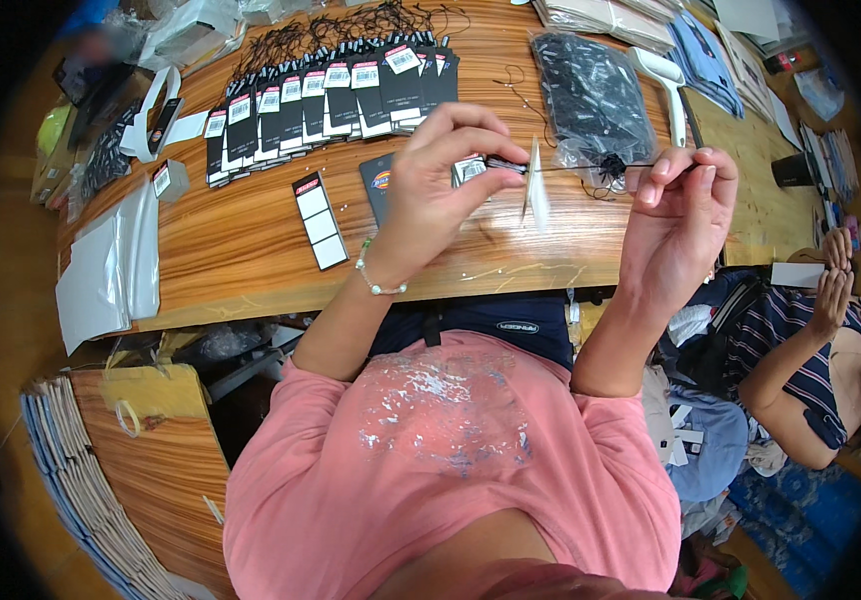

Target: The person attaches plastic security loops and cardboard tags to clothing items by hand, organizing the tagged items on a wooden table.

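Above the near edge of the table, my left hand [426,195] pinches a black hang tag string [591,167] between thumb and fingers. White tag cards [537,195], seen nearly edge-on and a little blurred, hang on that string just right of the fingertips. Stretched to the right, the string ends at my right hand [681,215], whose thumb and fingers are closed on it. Partly behind my left hand lie a dark tag [378,188] and a card with a barcode label [470,170]. A strip of white labels with a black and red top [321,222] lies left of them.
Rows of black strung tags [321,105] cover the table's far side. A clear bag of black strings [591,95] and a white tagging tool [666,90] lie right. White plastic sheets [116,260] rest at left. Another person's hands [835,280] show at far right.
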Demonstrator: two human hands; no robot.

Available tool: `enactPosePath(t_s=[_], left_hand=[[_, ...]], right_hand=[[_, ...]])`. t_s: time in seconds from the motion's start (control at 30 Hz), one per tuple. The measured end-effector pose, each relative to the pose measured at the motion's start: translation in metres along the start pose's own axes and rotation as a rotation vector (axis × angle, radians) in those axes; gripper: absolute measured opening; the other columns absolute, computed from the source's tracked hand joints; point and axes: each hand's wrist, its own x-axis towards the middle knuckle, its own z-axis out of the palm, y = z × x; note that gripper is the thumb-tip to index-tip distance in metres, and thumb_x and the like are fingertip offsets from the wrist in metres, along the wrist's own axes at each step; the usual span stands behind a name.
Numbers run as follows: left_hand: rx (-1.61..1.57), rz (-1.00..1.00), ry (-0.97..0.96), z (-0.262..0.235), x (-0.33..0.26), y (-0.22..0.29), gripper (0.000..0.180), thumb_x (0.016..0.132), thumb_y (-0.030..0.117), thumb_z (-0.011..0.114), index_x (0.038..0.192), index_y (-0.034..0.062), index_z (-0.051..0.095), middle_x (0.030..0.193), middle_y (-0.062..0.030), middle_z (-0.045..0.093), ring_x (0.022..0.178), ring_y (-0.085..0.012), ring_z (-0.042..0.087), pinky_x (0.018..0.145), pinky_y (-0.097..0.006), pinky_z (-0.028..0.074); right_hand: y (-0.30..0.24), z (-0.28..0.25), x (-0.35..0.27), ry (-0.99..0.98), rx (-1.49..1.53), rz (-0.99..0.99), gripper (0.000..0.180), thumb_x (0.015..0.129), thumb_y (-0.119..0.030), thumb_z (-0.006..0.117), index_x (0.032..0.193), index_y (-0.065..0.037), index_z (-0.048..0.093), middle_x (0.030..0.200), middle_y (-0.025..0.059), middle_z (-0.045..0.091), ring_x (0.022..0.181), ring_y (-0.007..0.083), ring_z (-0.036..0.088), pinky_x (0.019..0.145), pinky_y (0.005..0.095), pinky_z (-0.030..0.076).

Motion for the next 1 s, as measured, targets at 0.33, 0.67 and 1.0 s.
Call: enactPosePath(t_s=[0.33, 0.67, 1.0], left_hand=[[-0.298, -0.187, -0.048, -0.009, 0.002, 0.015, 0.015, 0.08, -0.004, 0.057, 0.094, -0.002, 0.055, 0.089, -0.0059, 0.058, 0.08, -0.0102, 0.057, 0.069, -0.021, 0.046], [-0.179, -0.194, -0.245, -0.016, 0.007, 0.015, 0.014, 0.085, 0.002, 0.049, 0.099, -0.0007, 0.05, 0.091, -0.0048, 0.054, 0.083, -0.009, 0.052, 0.074, -0.022, 0.043], [-0.328, -0.362, -0.169, -0.02, 0.014, 0.017, 0.017, 0.083, -0.003, 0.052, 0.1, -0.0024, 0.047, 0.092, -0.0103, 0.06, 0.088, -0.0137, 0.059, 0.078, -0.023, 0.047]], right_hand=[[0.016, 0.0, -0.007, -0.046, -0.056, 0.117, 0.011, 0.09, -0.01, 0.045, 0.098, -0.002, 0.047, 0.072, 0.0122, 0.054, 0.061, 0.0149, 0.049, 0.058, 0.025, 0.042], [0.058, 0.012, -0.007, -0.149, -0.176, 0.289, 0.01, 0.092, -0.012, 0.044, 0.094, -0.003, 0.045, 0.09, 0.0107, 0.058, 0.076, 0.0108, 0.051, 0.074, 0.0234, 0.042], [0.053, -0.003, -0.003, 0.017, -0.211, 0.086, 0.008, 0.089, -0.007, 0.047, 0.092, -0.001, 0.051, 0.081, 0.0057, 0.054, 0.076, 0.0109, 0.05, 0.073, 0.0225, 0.04]])
